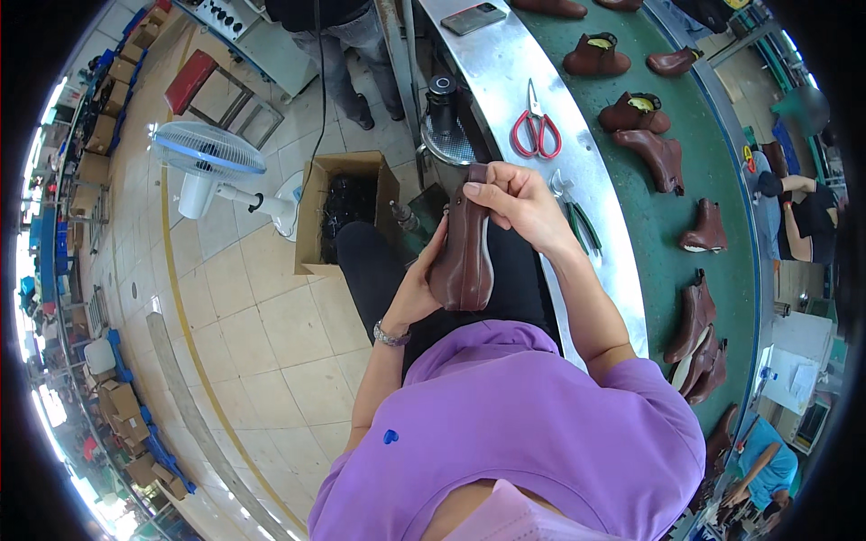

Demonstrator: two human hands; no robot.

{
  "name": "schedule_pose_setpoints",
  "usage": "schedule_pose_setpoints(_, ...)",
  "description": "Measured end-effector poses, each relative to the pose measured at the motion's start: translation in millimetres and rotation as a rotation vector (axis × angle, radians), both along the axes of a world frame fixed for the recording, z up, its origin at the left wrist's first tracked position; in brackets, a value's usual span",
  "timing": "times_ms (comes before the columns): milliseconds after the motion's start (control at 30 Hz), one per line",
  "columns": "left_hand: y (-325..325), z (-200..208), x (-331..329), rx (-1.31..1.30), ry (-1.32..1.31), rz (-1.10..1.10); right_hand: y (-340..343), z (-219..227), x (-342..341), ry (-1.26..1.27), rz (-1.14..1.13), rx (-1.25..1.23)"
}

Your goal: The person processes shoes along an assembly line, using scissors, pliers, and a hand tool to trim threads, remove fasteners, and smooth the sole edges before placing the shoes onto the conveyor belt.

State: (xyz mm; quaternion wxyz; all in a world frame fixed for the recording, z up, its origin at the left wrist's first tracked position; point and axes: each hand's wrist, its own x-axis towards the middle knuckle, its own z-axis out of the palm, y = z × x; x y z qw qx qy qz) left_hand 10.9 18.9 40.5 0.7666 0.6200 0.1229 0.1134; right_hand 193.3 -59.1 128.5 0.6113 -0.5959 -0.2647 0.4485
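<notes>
A glossy brown leather ankle boot [464,266] is held between my two hands above my lap, with its seamed side turned toward me. My left hand [417,287] wraps around the boot's left side; part of its fingers is hidden behind the leather. With thumb and bent fingers, my right hand [521,206] pinches the boot's upper edge. To the right of that hand, pliers with dark green handles [585,227] lie on the metal bench [606,275]. Beyond them rest scissors with red handles [536,133].
Several brown boots stand or lie on a green conveyor belt [577,99] at the right. A phone [474,18] sits on the bench's far end. Left of my knees are an open cardboard box [312,212] and a fan [209,153]. Ahead stands a person in jeans [356,63].
</notes>
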Motion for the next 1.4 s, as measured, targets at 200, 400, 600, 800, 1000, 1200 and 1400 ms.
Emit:
schedule_pose_setpoints(200, 1.0, 2.3, -16.4, -0.046, 0.095, 0.071, -17.8, -17.9, 15.2, -0.184, -0.069, -0.012)
schedule_pose_setpoints(400, 25.4, -32.9, -63.9, -0.362, 0.288, 0.572, -93.3, -101.3, 62.7, -1.116, -0.294, -0.683)
schedule_pose_setpoints(600, 48.4, -13.8, -56.4, -0.469, 0.319, 0.475, -134.0, -151.3, 52.3, -1.153, -0.314, -0.912)
schedule_pose_setpoints(800, 47.2, -0.3, -17.4, -0.152, 0.491, 0.468, -133.8, -158.5, 55.0, -1.183, -0.305, -0.882)
schedule_pose_setpoints(1000, 48.4, -11.4, -7.0, 0.007, 0.61, 0.389, -121.7, -148.5, 60.5, -0.395, -0.426, -0.608)
schedule_pose_setpoints(1200, 72.0, -31.9, 14.6, 0.12, 0.22, 0.647, -23.3, -26.4, 5.1, 0.079, 0.13, -0.378)
schedule_pose_setpoints(1400, 75.7, -30.4, 40.0, -0.114, 0.098, 0.671, 47.6, -21.0, 3.9, 0.373, 0.521, -0.345)
